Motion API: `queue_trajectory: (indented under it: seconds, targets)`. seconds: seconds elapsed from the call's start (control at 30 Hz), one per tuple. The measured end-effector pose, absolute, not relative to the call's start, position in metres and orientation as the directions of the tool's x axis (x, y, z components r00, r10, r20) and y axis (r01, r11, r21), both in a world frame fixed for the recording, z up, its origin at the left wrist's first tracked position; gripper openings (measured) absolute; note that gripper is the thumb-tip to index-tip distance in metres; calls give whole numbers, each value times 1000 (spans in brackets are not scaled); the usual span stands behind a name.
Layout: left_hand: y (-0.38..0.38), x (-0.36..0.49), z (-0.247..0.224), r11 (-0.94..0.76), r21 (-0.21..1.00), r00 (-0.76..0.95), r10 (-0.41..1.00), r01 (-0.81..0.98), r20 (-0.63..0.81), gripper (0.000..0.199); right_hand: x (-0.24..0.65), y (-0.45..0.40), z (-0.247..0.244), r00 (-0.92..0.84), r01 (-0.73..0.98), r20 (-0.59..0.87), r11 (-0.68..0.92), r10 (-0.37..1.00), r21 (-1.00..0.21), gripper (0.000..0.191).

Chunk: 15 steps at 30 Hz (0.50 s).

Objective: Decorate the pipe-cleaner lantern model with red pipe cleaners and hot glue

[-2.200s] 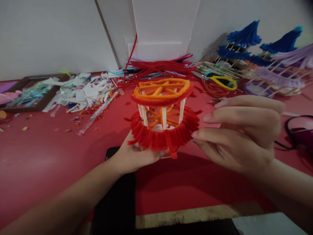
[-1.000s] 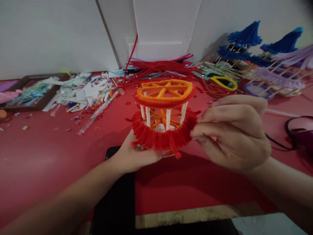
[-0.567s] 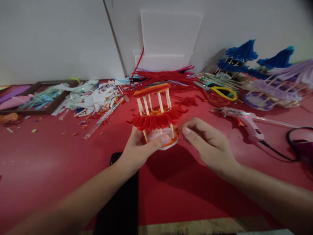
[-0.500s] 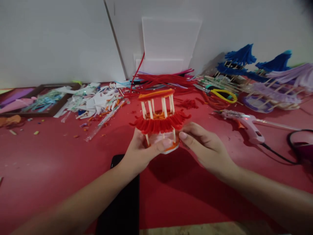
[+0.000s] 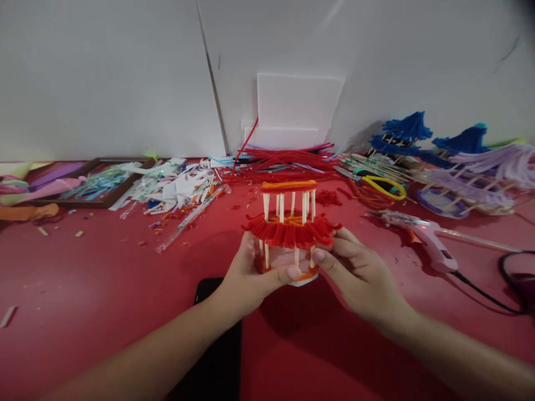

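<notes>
A small two-tier pavilion model [image 5: 292, 231] is held upright over the red table, with pale stick posts, a red fringed roof around its middle and an orange ring on top. My left hand [image 5: 254, 277] grips its base from the left, the thumb lying across the front of the lower tier. On the right side, my right hand [image 5: 355, 267] has thumb and bent fingers at the lower tier and the fringe's edge. Some fingertips of both hands are hidden behind the model.
A pink glue gun [image 5: 432, 239] with a black cord lies right on the red table [image 5: 125, 312]. Yellow-handled pliers [image 5: 382, 186], red stems [image 5: 284, 161], blue-roofed models [image 5: 407, 131] and white scraps [image 5: 184, 186] lie behind. A black phone-like slab [image 5: 217, 345] is near the front.
The view has shifted, so the whole scene sits lower in the picture. The model appears turned slightly and a little farther right, with both hands still on it.
</notes>
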State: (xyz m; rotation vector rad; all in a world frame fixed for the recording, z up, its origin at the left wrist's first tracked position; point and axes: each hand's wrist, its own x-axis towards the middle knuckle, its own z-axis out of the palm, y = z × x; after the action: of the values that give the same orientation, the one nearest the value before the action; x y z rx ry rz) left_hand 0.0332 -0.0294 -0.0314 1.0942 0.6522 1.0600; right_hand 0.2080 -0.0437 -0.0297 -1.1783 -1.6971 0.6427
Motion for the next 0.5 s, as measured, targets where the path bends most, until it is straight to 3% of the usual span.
queue_trajectory:
  seconds: [0.13, 0.23, 0.3, 0.4, 0.5]
  targets:
    - [-33, 35, -27, 62, 969, 414, 909, -239, 44, 41, 206, -44, -31, -97, 440, 431, 427, 897, -790, 21]
    - [-34, 36, -26, 44, 983, 331, 943, -176, 17, 36, 206, -46, -27, -89, 493, 537, 506, 839, -708, 20]
    - [-34, 36, -26, 43, 987, 274, 962, -155, 1, 39, 209, -48, -23, -106, 545, 674, 609, 731, -576, 16]
    - [-35, 35, -29, 9, 991, 263, 964, -136, 27, 43, 216, -49, -16, -226, 606, 857, 755, 463, -248, 17]
    - [-36, 34, -31, -25, 992, 294, 954, -120, 60, 48, 222, -47, -15, -345, 696, 872, 718, 346, -10, 27]
